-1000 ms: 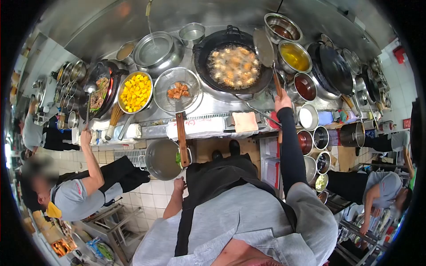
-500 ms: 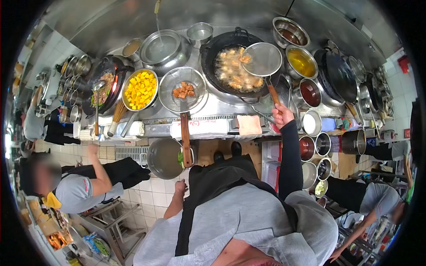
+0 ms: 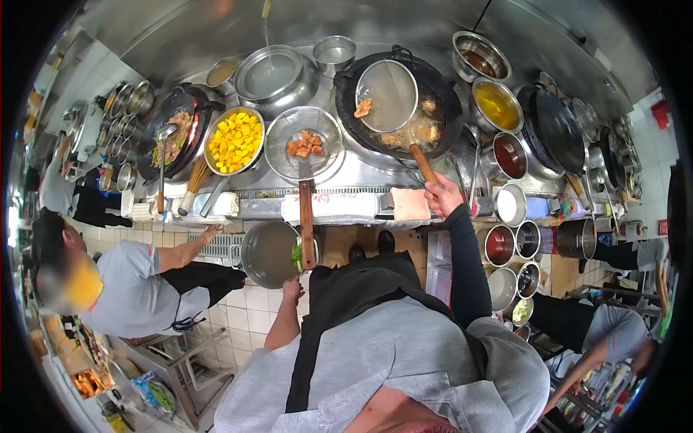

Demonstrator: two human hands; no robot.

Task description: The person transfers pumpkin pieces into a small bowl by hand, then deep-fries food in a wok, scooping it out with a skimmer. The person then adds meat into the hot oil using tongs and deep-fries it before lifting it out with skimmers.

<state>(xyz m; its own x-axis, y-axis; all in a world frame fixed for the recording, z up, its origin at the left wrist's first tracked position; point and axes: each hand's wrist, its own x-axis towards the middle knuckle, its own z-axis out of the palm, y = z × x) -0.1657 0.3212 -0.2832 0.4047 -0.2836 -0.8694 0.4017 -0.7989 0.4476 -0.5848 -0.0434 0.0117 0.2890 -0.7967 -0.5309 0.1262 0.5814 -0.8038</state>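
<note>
Over the wok [image 3: 453,119] of bubbling oil, my right hand [image 3: 443,196] grips the wooden handle of a round mesh strainer [image 3: 390,97]. One browned piece [image 3: 362,108] shows at the strainer's left side; more fried pieces [image 3: 415,135] float in the oil below. My left hand [image 3: 293,289] hangs low near a large pot [image 3: 268,254], just under the handle end of a second strainer [image 3: 278,148] that holds brown chunks [image 3: 304,143]; its fingers are too small to make out.
A bowl of yellow cubes [image 3: 234,141] and a wok of meat [image 3: 173,137] stand left. Bowls of oil [image 3: 497,105] and dark red sauce [image 3: 510,156] are right of my wok. One co-worker [image 3: 130,281] stands at left, another [image 3: 613,325] at right.
The mesh strainer has moved left from the wok's right edge to over its middle, after a flat ladle-like view. My left hand has risen slightly. The left co-worker has leaned forward, letting go of a ladle.
</note>
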